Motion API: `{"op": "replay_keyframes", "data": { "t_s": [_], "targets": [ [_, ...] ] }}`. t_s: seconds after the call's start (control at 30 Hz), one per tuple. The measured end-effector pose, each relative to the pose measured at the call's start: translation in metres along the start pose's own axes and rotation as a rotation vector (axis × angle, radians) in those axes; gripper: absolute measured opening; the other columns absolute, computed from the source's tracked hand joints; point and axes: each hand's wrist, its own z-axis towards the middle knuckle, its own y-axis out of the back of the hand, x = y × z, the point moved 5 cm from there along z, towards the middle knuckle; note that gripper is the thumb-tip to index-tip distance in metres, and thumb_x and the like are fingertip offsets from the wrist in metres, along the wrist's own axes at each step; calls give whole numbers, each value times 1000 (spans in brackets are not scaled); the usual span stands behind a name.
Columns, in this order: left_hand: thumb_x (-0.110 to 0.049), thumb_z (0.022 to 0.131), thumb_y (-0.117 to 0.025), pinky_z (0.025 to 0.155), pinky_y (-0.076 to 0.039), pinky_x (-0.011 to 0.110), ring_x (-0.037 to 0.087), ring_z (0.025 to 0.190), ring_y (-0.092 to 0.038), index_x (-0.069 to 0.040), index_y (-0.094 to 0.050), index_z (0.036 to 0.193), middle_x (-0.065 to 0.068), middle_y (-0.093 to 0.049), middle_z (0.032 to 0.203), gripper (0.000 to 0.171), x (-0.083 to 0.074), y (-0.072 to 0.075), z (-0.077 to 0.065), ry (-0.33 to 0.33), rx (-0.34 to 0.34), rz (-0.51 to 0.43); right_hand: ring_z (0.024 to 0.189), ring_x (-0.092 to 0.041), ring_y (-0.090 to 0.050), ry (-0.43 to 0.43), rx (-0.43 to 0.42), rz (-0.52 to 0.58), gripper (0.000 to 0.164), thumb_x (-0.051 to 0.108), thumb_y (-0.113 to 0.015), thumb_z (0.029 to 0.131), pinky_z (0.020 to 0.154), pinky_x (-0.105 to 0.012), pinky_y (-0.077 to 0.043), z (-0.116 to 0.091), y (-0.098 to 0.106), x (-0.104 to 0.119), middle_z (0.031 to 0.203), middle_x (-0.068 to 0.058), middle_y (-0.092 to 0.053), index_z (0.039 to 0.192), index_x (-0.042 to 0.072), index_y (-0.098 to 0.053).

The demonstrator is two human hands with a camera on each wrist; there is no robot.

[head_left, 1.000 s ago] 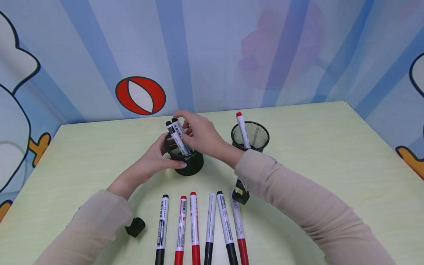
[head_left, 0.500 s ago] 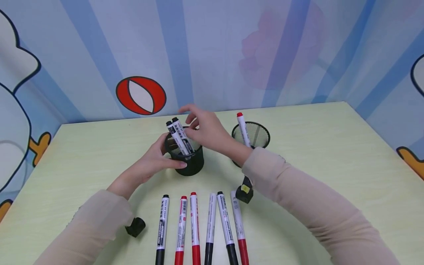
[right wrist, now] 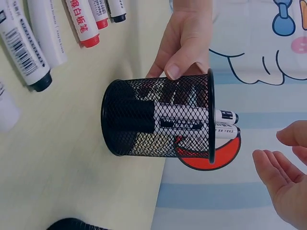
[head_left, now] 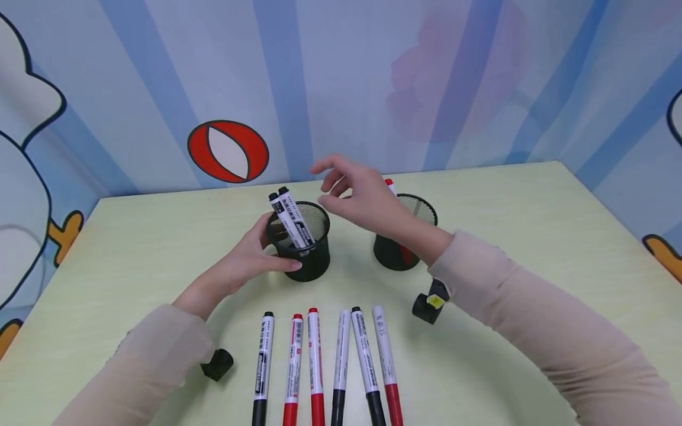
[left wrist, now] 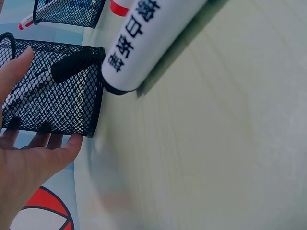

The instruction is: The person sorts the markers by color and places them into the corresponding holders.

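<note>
My left hand (head_left: 242, 260) grips a black mesh pen cup (head_left: 315, 260) from its left side, with the thumb across the front. Two black-ended whiteboard markers (head_left: 289, 213) lean in that cup; the right wrist view shows their dark lower parts through the mesh (right wrist: 139, 143). My right hand (head_left: 367, 198) hovers to the right of this cup, apart from it, fingers loosely bent and holding nothing. Behind my right hand and wrist stands a second mesh cup (head_left: 391, 255), partly covered. A red-ended marker (head_left: 391, 184) in it is mostly hidden.
Several black and red markers (head_left: 341, 355) lie in a row at the front of the pale table (head_left: 506, 213). A black wrist-camera block (head_left: 426, 309) hangs under the right sleeve, another (head_left: 218, 365) beside the left. A printed blue backdrop (head_left: 341, 89) stands behind.
My right hand has moved away from the markers in the left cup, up and to the right, now covering part of the second cup. My left hand keeps its grip on the cup.
</note>
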Motion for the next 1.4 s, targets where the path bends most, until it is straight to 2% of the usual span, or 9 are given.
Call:
{"op": "replay_keyframes", "data": {
  "t_s": [0.33,0.57,0.77,1.1,1.4],
  "targets": [
    [-10,75,-77,106,-23,56,30,133,-24,-18,-18,145,8,-33,142,92,0,0,2,-3,-13,-5,83,-16,-59,73,39,21,32,3,-62,86,73,-30,-53,-16,8,8,94,-6,-59,117,6,-56],
    [-8,75,-76,105,-24,57,31,132,-25,-15,-19,145,10,-34,142,90,0,-2,3,-21,-2,-6,82,-13,-59,37,46,-26,33,6,-65,85,72,-29,-53,-41,20,7,93,-3,-59,117,8,-56],
    [-6,74,-75,104,-26,57,31,131,-25,-14,-19,145,11,-34,141,91,-1,-3,4,-30,0,-8,80,-13,-59,-10,78,-4,34,4,-67,84,72,-29,-54,-63,26,-3,92,-2,-60,116,8,-57],
    [-7,74,-75,104,-26,58,31,133,-23,-15,-19,145,11,-33,142,91,-1,-3,3,-20,-7,-6,77,-13,-59,-51,183,78,31,1,-66,83,68,-28,-53,-95,11,-22,87,-1,-60,112,7,-59],
    [-6,74,-75,105,-24,58,32,134,-22,-15,-18,145,11,-31,144,91,-2,-3,0,-23,-14,-6,79,-17,-58,-148,229,121,28,0,-64,84,70,-31,-54,-111,-2,-41,86,-2,-58,110,8,-58]
  ]
}}
